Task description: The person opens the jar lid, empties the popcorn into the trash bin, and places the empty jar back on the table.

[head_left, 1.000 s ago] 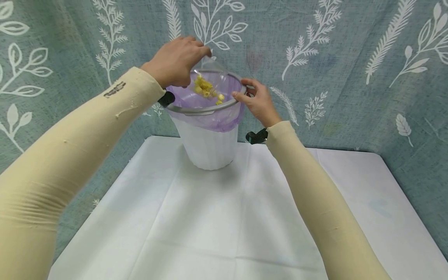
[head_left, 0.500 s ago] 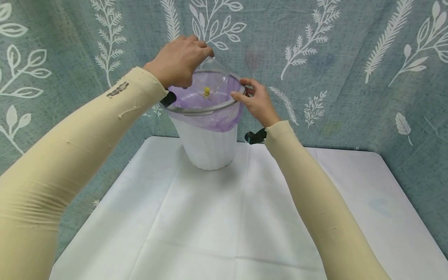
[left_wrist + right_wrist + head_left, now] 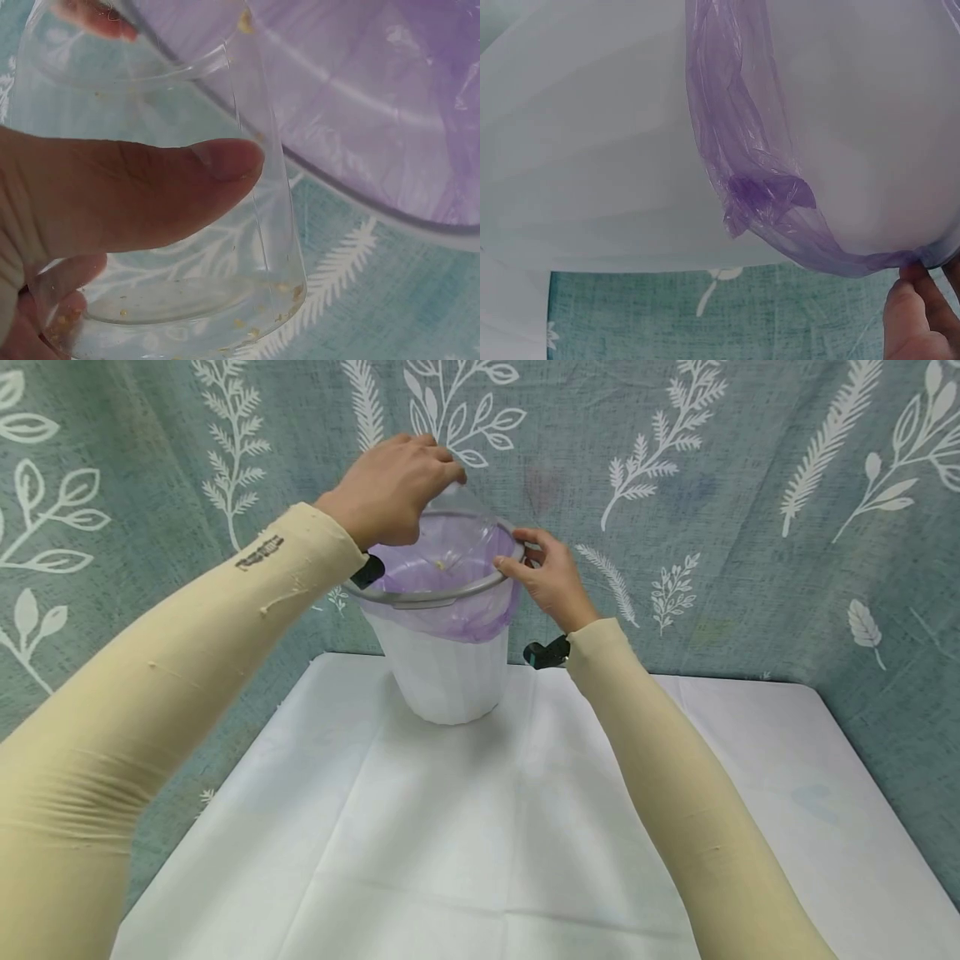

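Note:
My left hand (image 3: 397, 489) grips a clear jar (image 3: 180, 300) and holds it tipped over the mouth of a white waste bin (image 3: 453, 681). In the left wrist view the thumb lies across the jar's side and fingers show behind it. Small yellowish crumbs cling inside near its base, and a yellow bit (image 3: 245, 21) shows by its mouth. A purple bin liner (image 3: 480, 622) lines the bin and folds over the grey rim (image 3: 423, 600). At the rim's right side my right hand (image 3: 547, 577) pinches rim and liner between thumb and fingers. The bin's bottom inside is hidden.
The bin stands upright at the back of a table under a white cloth (image 3: 420, 827). Close behind hangs a blue-green curtain (image 3: 562, 460) with white leaf prints, which also runs along both sides.
The clump of yellow scraps in the jar has dropped out into the bin, leaving a small bit. My left hand has shifted slightly right. My right hand stays on the rim.

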`<action>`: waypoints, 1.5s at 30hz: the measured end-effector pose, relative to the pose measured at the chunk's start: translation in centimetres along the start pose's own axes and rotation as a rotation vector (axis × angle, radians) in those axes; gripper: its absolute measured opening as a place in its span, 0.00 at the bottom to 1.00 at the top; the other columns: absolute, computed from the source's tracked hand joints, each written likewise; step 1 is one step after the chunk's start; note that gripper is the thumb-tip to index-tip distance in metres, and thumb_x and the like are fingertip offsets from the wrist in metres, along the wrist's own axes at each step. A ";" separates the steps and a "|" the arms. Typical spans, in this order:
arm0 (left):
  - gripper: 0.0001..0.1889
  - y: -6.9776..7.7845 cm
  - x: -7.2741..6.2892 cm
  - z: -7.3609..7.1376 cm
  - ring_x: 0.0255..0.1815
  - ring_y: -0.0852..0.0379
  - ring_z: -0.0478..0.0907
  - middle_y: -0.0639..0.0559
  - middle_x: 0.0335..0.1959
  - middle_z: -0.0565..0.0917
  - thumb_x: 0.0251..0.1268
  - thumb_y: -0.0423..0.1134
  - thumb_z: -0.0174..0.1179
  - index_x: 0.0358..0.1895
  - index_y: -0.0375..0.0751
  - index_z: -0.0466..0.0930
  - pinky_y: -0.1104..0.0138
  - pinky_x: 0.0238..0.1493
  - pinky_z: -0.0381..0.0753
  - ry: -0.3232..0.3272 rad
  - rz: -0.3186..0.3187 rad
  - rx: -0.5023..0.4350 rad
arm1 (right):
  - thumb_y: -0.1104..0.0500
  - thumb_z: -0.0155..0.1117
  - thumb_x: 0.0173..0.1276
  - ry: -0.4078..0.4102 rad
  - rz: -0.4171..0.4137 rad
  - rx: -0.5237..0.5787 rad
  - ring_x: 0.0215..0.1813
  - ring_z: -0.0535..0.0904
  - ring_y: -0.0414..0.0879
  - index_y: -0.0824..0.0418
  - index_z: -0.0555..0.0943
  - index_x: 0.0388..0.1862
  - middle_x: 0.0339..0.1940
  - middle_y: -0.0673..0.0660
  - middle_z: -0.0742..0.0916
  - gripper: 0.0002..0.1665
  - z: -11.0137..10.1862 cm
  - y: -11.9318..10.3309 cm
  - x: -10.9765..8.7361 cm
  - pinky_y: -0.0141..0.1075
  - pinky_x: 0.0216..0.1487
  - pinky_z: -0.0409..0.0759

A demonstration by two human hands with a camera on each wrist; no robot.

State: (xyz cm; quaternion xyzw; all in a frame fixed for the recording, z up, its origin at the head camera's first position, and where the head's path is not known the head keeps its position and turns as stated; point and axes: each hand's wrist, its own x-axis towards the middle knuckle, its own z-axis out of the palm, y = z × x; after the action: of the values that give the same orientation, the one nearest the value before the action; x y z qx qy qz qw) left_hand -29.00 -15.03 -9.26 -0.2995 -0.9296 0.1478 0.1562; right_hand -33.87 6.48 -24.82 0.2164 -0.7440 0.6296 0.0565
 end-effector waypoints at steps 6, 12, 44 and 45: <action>0.36 0.0 0.0 -0.1 0.70 0.34 0.69 0.33 0.67 0.78 0.52 0.15 0.61 0.70 0.31 0.74 0.43 0.77 0.62 -0.007 -0.022 -0.008 | 0.52 0.72 0.74 -0.001 -0.007 -0.003 0.79 0.68 0.51 0.61 0.69 0.79 0.78 0.57 0.72 0.39 0.0 0.0 -0.1 0.38 0.71 0.75; 0.45 -0.6 -0.1 -0.5 0.73 0.31 0.66 0.32 0.70 0.74 0.44 0.19 0.71 0.74 0.32 0.70 0.41 0.79 0.57 -0.048 -0.083 -0.058 | 0.53 0.72 0.74 -0.008 -0.002 0.008 0.79 0.68 0.51 0.61 0.69 0.79 0.78 0.56 0.72 0.39 0.0 0.0 -0.2 0.37 0.71 0.74; 0.57 -2.4 -2.8 1.2 0.76 0.50 0.67 0.44 0.79 0.66 0.57 0.66 0.74 0.81 0.42 0.53 0.60 0.74 0.70 0.219 -0.651 -0.758 | 0.52 0.71 0.75 -0.013 -0.012 0.016 0.78 0.69 0.49 0.62 0.68 0.80 0.79 0.60 0.72 0.40 0.2 0.1 -0.2 0.39 0.72 0.74; 0.57 -2.4 -2.9 1.3 0.77 0.51 0.67 0.44 0.79 0.66 0.58 0.67 0.73 0.81 0.41 0.53 0.60 0.74 0.70 0.226 -0.658 -0.778 | 0.52 0.71 0.75 -0.013 -0.013 0.016 0.78 0.69 0.49 0.62 0.68 0.80 0.79 0.60 0.72 0.40 0.2 0.1 -0.2 0.39 0.72 0.74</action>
State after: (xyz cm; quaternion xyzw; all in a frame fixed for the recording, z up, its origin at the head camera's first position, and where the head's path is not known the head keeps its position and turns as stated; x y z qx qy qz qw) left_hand -28.44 -18.87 -10.17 -0.0416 -0.9381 -0.2986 0.1707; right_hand -33.65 6.36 -25.00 0.2259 -0.7377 0.6339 0.0541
